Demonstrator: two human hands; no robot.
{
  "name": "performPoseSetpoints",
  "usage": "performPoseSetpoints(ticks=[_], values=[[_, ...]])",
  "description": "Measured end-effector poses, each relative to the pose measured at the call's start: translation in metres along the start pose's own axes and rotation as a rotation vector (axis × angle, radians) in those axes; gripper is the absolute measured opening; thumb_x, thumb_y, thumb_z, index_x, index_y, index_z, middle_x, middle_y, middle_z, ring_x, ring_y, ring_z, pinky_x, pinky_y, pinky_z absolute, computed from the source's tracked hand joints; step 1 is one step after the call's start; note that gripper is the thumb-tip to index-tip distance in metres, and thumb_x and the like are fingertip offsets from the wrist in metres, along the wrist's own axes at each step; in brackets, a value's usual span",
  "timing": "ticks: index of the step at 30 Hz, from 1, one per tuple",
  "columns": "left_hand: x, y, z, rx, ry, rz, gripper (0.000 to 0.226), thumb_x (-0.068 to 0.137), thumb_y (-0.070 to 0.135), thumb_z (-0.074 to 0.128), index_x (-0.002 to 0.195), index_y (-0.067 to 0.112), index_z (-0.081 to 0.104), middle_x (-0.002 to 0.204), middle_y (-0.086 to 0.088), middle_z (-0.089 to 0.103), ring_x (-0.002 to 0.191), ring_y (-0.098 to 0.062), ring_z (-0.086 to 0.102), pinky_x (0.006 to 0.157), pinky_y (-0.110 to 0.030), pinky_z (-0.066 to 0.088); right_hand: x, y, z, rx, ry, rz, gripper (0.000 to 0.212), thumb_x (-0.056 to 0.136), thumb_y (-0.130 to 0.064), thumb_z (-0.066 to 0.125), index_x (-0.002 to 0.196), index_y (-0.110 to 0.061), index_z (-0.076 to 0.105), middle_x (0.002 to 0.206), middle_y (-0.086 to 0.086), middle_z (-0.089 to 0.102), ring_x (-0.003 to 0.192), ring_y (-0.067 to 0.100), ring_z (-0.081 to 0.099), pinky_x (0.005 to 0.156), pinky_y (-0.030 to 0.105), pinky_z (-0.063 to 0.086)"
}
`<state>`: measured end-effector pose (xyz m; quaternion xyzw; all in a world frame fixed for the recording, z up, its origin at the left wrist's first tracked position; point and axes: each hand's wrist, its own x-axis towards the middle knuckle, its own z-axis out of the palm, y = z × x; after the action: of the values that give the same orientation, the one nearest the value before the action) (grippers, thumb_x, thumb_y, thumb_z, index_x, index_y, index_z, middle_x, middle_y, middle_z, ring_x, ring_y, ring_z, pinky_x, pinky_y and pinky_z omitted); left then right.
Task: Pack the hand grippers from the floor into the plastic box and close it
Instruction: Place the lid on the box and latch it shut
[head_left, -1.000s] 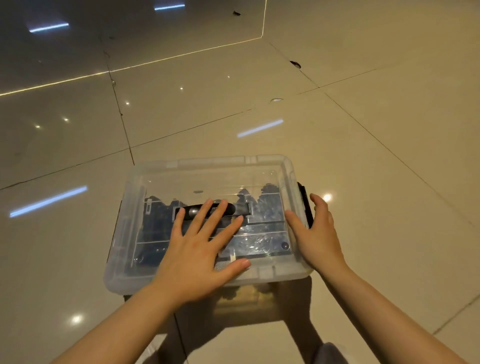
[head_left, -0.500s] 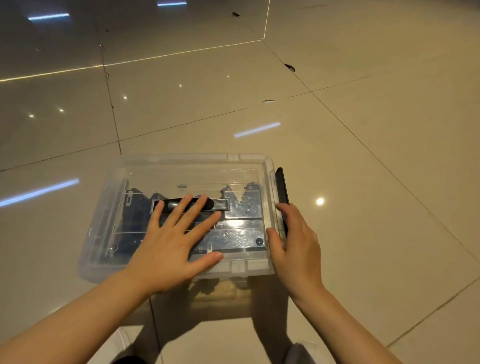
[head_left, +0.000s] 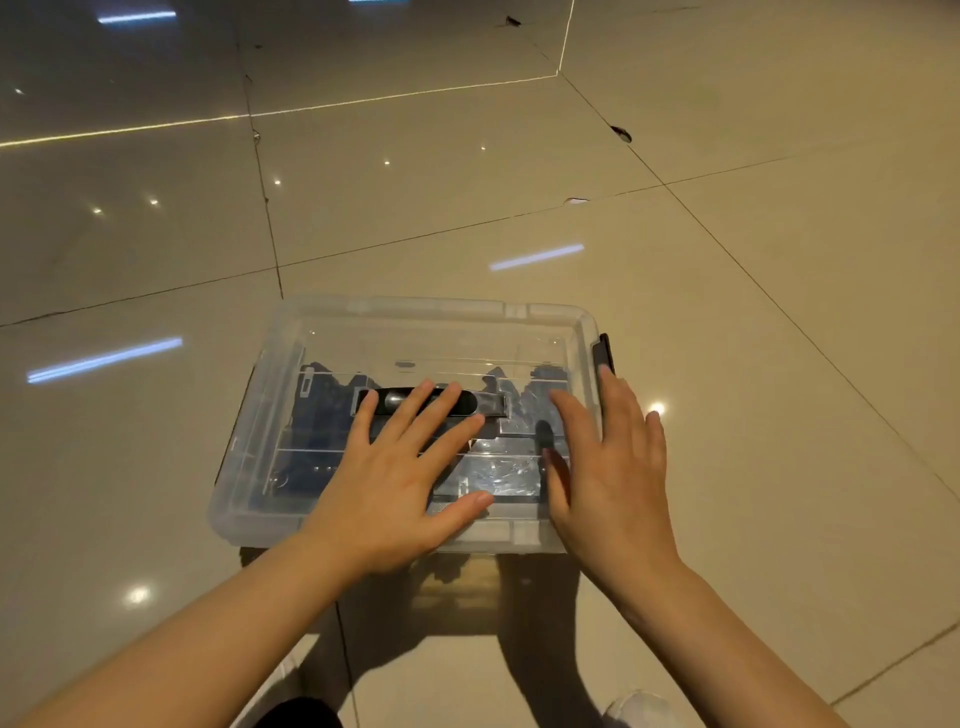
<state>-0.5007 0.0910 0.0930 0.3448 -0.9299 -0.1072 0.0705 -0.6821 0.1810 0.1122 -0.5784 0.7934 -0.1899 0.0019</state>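
Plastic box (head_left: 291, 415) low centre of frame on floor (head_left: 727, 260), hand grippers (head_left: 322, 415) dimly visible inside. Both hands, left (head_left: 395, 483) and right (head_left: 613, 467), flat and open on lid (head_left: 415, 332), likely pressing it down so the black latch (head_left: 604, 353) can clip.

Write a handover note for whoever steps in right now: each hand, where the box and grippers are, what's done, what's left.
Left hand: flat, fingers spread, pressing on the lid over its black handle.
Right hand: open, resting on the lid's right part, fingertips near the black side latch.
Plastic box: on the floor, lid on. Hand grippers show as dark shapes inside through the clear plastic; none visible on the floor.
Done: packing, lid placed.
Left: confirm both side latches are snapped; the left one is not visible.
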Motion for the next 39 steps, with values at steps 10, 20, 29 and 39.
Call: performPoseSetpoints(ticks=[10, 20, 29, 39], values=[[-0.021, -0.03, -0.02, -0.358, 0.474, -0.306, 0.034, 0.088, 0.03, 0.042, 0.117, 0.02, 0.055, 0.135, 0.0, 0.042, 0.129, -0.017, 0.035, 0.109, -0.053, 0.026, 0.024, -0.055, 0.039, -0.017, -0.317, -0.177, 0.066, 0.088, -0.06, 0.008, 0.148, -0.033, 0.017, 0.158, -0.002, 0.012, 0.146, 0.016, 0.004, 0.116, 0.048, -0.008], [-0.08, -0.083, -0.008, -0.732, 0.322, -0.88, 0.069, 0.082, 0.068, 0.041, 0.141, 0.038, 0.022, 0.144, 0.002, 0.032, 0.131, -0.018, 0.034, 0.106, -0.047, 0.034, 0.024, -0.058, 0.039, -0.048, -0.305, -0.174, 0.07, 0.087, -0.07, 0.016, 0.147, -0.034, 0.024, 0.156, 0.0, 0.022, 0.144, 0.017, 0.015, 0.116, 0.05, 0.001], [-0.081, -0.074, -0.02, -0.594, 0.508, -0.797, 0.051, 0.088, 0.034, 0.056, 0.135, 0.024, 0.04, 0.134, 0.0, 0.039, 0.121, -0.015, 0.04, 0.099, -0.034, 0.039, 0.025, -0.062, 0.039, -0.08, -0.32, -0.171, 0.07, 0.086, -0.069, 0.016, 0.146, -0.036, 0.022, 0.156, -0.002, 0.02, 0.145, 0.016, 0.012, 0.117, 0.049, 0.0], [-0.076, -0.074, -0.024, -0.322, 0.498, -0.683, 0.039, 0.085, 0.014, 0.064, 0.123, 0.021, 0.056, 0.129, -0.001, 0.054, 0.108, -0.021, 0.045, 0.083, -0.026, 0.033, 0.024, -0.064, 0.036, -0.058, -0.317, -0.157, 0.071, 0.085, -0.07, 0.015, 0.146, -0.035, 0.025, 0.156, -0.002, 0.021, 0.145, 0.017, 0.013, 0.117, 0.048, -0.002]])
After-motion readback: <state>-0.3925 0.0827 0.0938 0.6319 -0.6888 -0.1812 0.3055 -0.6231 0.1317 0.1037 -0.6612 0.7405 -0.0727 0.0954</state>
